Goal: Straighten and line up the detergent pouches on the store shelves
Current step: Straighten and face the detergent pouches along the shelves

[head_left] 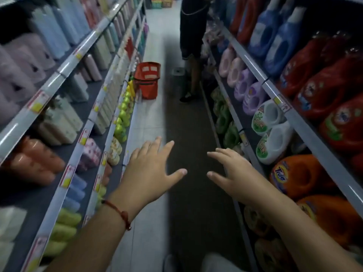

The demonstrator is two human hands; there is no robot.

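I am standing in a store aisle with both arms stretched out ahead of me over the floor point(157, 122). My left hand point(151, 169) is spread flat, palm down, fingers straight and apart, holding nothing; a red string bracelet point(119, 213) sits on that wrist. My right hand point(233, 171) is also empty, fingers extended and only slightly bent, thumb pointing toward the left hand. The two hands hang side by side with a gap between them, touching neither each other nor any shelf.

The soft packs I take for the detergent pouches lie on the left shelves: an orange row point(35, 160) at mid height, well to the left of my left hand, pale blue ones point(76, 189) below them, and green ones point(64, 228) nearer me beside my left forearm. They are blurred, so I cannot tell how straight they stand.

On the right shelves are jugs, not pouches: an orange Tide jug point(298, 175) just right of my right hand, white jugs point(273, 134) beyond it, then purple jugs point(247, 91), with red jugs point(322, 83) on the shelf above.

Far down the aisle a red shopping basket point(147, 79) stands on the floor at the left, and another person point(191, 36) stands at the right shelves.
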